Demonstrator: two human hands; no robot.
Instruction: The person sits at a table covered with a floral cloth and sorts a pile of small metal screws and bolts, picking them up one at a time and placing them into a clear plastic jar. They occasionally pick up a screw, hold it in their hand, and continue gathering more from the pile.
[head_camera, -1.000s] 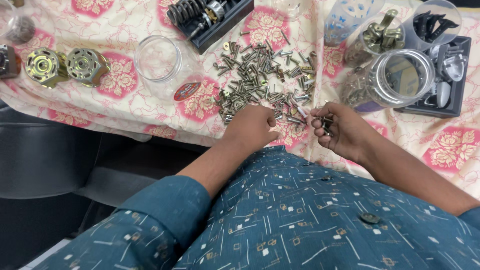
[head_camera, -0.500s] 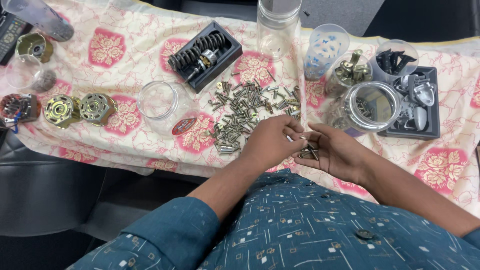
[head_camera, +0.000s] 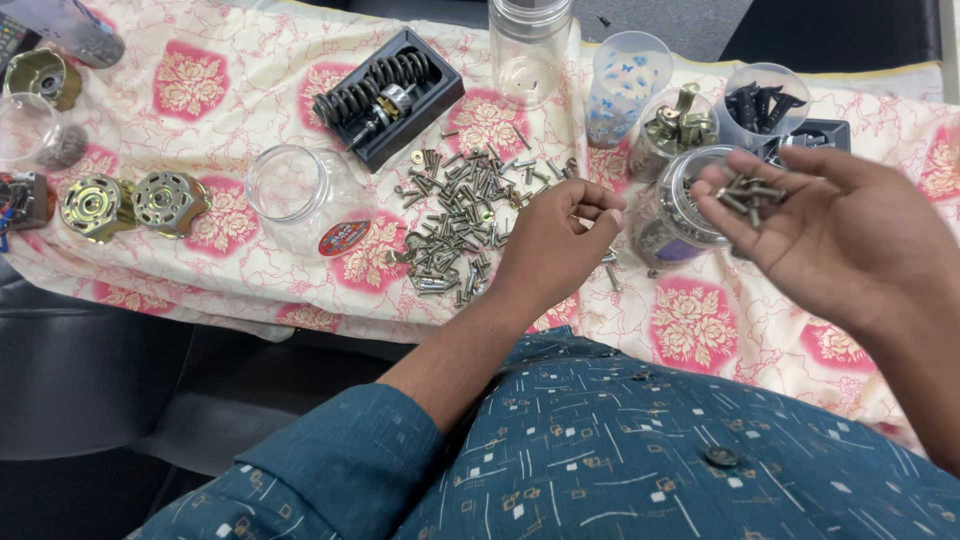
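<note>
1. Lifted since half a second ago: right hand (head_camera: 840, 235), then low by the near edge of the bench (head_camera: 800, 335) beside the left hand, now raised over the right part of the bench, palm up.
2. Resting on the right hand's loosely curled, open fingers (head_camera: 735, 215): a small cluster of screws (head_camera: 752, 190), cupped rather than pinched.
3. Just below and left of that hand: a clear jar lying on its side (head_camera: 668, 215), mouth toward the hand, more fasteners inside.
4. Also shifted: left hand (head_camera: 555, 245), now at the right rim of the loose screw pile (head_camera: 462, 215) in the middle of the bench, fingers curled inward toward the thumb; whether anything is held between them cannot be told.
5. Toward the far edge: a black tray with coil springs (head_camera: 390, 95), a tall empty clear jar (head_camera: 530, 50), a printed cup (head_camera: 625, 85), a cup of brass fittings (head_camera: 680, 125) and a cup of black screws (head_camera: 762, 105).
6. Left of the pile: an empty clear jar on its side (head_camera: 290, 190); nearer the left edge, two brass-coloured perforated discs (head_camera: 130, 205).
</note>
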